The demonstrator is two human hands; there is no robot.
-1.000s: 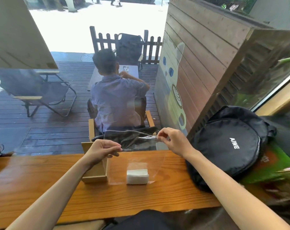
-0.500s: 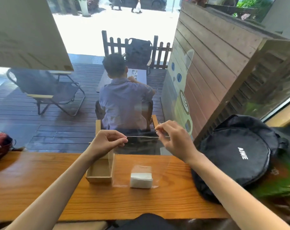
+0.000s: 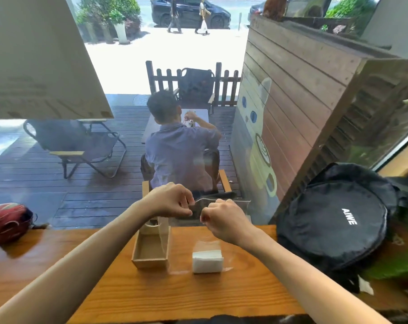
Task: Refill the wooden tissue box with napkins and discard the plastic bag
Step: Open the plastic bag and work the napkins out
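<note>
Plastic bag (image 3: 221,226) pinched by hands, backpack (image 3: 333,220) reading "AIWE"

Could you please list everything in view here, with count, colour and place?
open-topped wooden tissue box: one, light wood, on the counter, nothing visible inside, left of the napkins
stack of white paper napkins: one, white, on the counter, inside the bag's bottom
clear plastic bag: one, transparent, standing on the counter, top held up by both hands
wooden counter: one, orange-brown, along the window
round black zipped bag: one, black with white lettering, on the counter at right
red helmet: one, red, at the counter's far left
seated person in a purple shirt: one, outside on the deck, back turned
folding chair: one, dark, outside at left
left hand: pinches the bag's top edge
right hand: pinches the bag's top edge
</note>
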